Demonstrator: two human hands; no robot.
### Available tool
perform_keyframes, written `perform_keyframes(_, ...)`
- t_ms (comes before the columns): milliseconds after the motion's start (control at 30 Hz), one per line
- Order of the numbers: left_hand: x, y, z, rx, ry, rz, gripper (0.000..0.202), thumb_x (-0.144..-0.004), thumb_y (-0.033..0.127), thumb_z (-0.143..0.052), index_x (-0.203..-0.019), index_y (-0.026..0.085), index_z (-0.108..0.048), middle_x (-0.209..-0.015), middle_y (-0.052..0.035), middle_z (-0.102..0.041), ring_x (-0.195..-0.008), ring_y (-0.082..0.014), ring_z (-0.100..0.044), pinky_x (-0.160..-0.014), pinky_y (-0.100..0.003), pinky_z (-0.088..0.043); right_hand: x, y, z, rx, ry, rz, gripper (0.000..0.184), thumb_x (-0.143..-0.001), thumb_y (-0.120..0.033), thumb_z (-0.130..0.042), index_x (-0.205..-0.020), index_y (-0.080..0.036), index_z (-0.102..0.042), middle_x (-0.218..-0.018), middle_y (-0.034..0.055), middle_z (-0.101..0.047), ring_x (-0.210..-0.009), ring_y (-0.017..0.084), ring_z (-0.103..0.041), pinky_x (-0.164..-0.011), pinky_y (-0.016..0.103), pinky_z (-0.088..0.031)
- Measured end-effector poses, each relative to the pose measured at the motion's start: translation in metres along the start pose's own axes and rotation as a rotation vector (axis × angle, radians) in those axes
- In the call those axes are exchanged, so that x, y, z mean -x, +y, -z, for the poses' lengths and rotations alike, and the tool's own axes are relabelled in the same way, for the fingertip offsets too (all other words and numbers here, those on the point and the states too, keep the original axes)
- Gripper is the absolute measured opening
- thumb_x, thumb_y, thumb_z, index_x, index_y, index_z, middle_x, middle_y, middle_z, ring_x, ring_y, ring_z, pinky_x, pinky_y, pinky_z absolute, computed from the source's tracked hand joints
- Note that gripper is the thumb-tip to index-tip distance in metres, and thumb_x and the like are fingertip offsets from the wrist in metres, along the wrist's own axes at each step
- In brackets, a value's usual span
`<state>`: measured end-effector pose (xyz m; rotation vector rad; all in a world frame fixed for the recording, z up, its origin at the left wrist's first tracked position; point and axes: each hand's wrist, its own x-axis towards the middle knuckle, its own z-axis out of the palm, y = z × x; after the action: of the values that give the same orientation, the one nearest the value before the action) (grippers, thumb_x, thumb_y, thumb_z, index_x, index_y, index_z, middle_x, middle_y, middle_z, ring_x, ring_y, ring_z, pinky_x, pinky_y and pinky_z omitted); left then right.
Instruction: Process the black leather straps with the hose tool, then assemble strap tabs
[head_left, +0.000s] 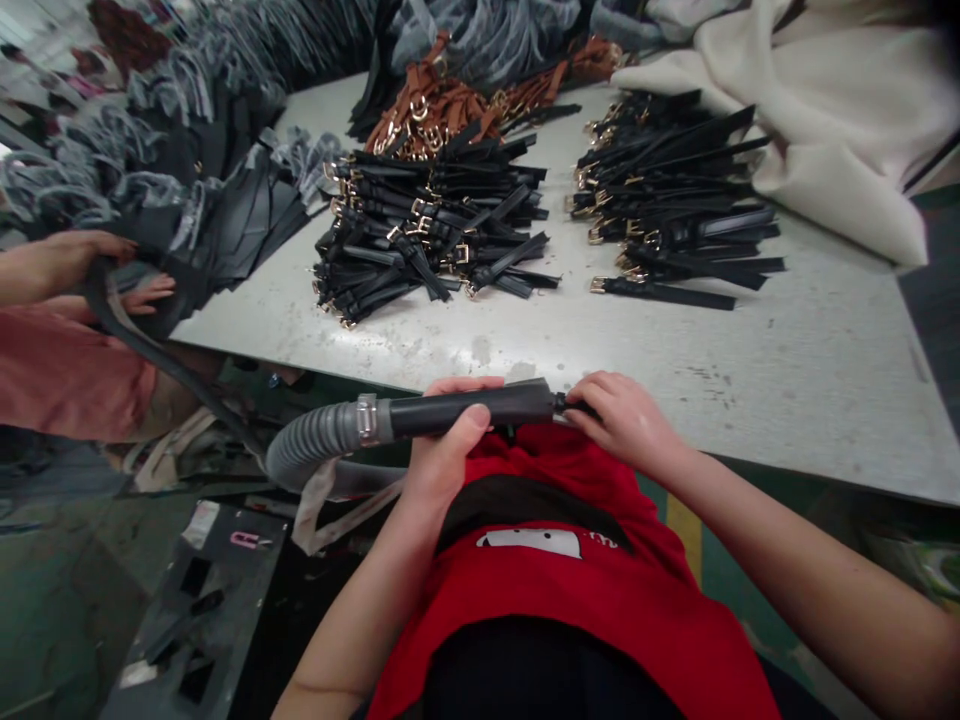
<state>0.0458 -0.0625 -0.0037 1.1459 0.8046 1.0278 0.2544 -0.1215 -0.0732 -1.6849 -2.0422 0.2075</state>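
Note:
My left hand is closed around the black nozzle of a grey corrugated hose, its thumb lying along the near side. A metal clamp joins nozzle and hose. The nozzle lies level above my red apron, close to the table's front edge. At its flattened right end, my right hand pinches a small dark piece right at the mouth. My fingers cover most of that piece, so its kind cannot be made out.
On the white table lie two piles of black buckled straps, brown straps and cream material. At left, another person's hands are near dark pieces. A grey metal box stands below left.

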Motion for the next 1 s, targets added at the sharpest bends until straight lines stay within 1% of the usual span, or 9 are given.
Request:
perform_keyframes(67,-0.002,-0.005,-0.004,-0.035,-0.054,0.008,0.027,-0.069,0.033,-0.068,-0.089,0.02,-0.056,-0.098,-0.0047,-0.067,-0.086,-0.0161,-0.062,-0.07,-0.028,-0.049,0.0,0.002,-0.001,-0.032,0.002,-0.02,0.013,-0.082,-0.025,-0.046,-0.086,-0.018,-0.056,-0.087,0.0087,-0.059,-0.082,0.02,-0.052,-0.072,0.033,-0.039)
perform_keyframes(133,-0.005,-0.006,-0.003,-0.053,-0.07,0.019,0.026,-0.069,0.034,-0.067,-0.089,0.02,-0.056,-0.097,-0.0046,-0.067,-0.084,-0.016,-0.062,-0.069,-0.028,-0.049,-0.001,0.005,-0.001,-0.061,0.004,-0.038,0.013,-0.082,-0.024,-0.045,-0.086,-0.018,-0.056,-0.086,0.0085,-0.059,-0.082,0.02,-0.052,-0.073,0.033,-0.04)
perform_keyframes(233,-0.008,-0.003,0.002,-0.046,-0.005,0.024,0.025,-0.069,0.034,-0.067,-0.087,0.02,-0.056,-0.094,-0.0042,-0.068,-0.078,-0.0149,-0.061,-0.061,-0.025,-0.047,-0.001,0.005,0.0,-0.084,-0.002,-0.045,0.014,-0.083,-0.025,-0.044,-0.085,-0.018,-0.057,-0.086,0.0082,-0.06,-0.082,0.02,-0.052,-0.073,0.034,-0.04)
perform_keyframes(300,-0.008,-0.002,0.001,-0.038,0.032,0.022,0.026,-0.068,0.035,-0.067,-0.086,0.02,-0.056,-0.093,-0.0041,-0.068,-0.074,-0.0138,-0.061,-0.058,-0.024,-0.046,-0.001,0.004,0.001,-0.081,-0.006,-0.05,0.015,-0.083,-0.025,-0.044,-0.085,-0.018,-0.057,-0.086,0.0084,-0.06,-0.082,0.02,-0.052,-0.073,0.034,-0.04)
perform_keyframes(467,-0.011,-0.006,-0.01,-0.038,-0.012,0.067,0.029,-0.065,0.037,-0.069,-0.084,0.019,-0.056,-0.093,-0.0052,-0.068,-0.076,-0.0148,-0.061,-0.059,-0.024,-0.047,-0.001,0.004,0.001,-0.075,0.001,-0.076,0.014,-0.082,-0.023,-0.044,-0.084,-0.018,-0.057,-0.083,0.0084,-0.059,-0.08,0.021,-0.051,-0.072,0.034,-0.04)
perform_keyframes(533,-0.013,-0.003,-0.005,-0.031,-0.001,0.076,0.028,-0.066,0.036,-0.068,-0.084,0.019,-0.056,-0.091,-0.0051,-0.068,-0.073,-0.0141,-0.061,-0.057,-0.024,-0.046,-0.001,0.005,0.001,-0.085,-0.001,-0.069,0.014,-0.082,-0.024,-0.044,-0.084,-0.018,-0.057,-0.084,0.0082,-0.059,-0.081,0.021,-0.051,-0.072,0.034,-0.039)
perform_keyframes(667,-0.013,0.001,0.01,-0.019,0.087,0.034,0.029,-0.064,0.035,-0.069,-0.083,0.018,-0.056,-0.089,-0.0054,-0.068,-0.069,-0.0129,-0.06,-0.053,-0.021,-0.044,0.0,0.006,0.0,-0.082,-0.002,-0.054,0.016,-0.083,-0.025,-0.043,-0.085,-0.018,-0.057,-0.085,0.0084,-0.059,-0.082,0.021,-0.051,-0.073,0.034,-0.039)
perform_keyframes(867,-0.017,-0.009,0.007,0.09,0.122,0.059,0.029,-0.064,0.036,-0.069,-0.084,0.018,-0.057,-0.088,-0.0039,-0.068,-0.063,-0.0098,-0.058,-0.052,-0.021,-0.043,0.002,0.009,0.001,-0.049,0.036,-0.072,0.015,-0.082,-0.024,-0.044,-0.087,-0.018,-0.057,-0.085,0.0088,-0.059,-0.083,0.022,-0.052,-0.075,0.036,-0.041)
perform_keyframes(1000,-0.02,-0.001,0.027,0.133,0.196,0.054,0.028,-0.065,0.037,-0.068,-0.084,0.019,-0.058,-0.087,-0.0028,-0.068,-0.067,-0.0106,-0.06,-0.053,-0.02,-0.042,0.004,0.01,0.002,-0.045,0.047,-0.065,0.017,-0.082,-0.024,-0.044,-0.089,-0.019,-0.058,-0.086,0.0089,-0.059,-0.084,0.022,-0.053,-0.075,0.037,-0.042)
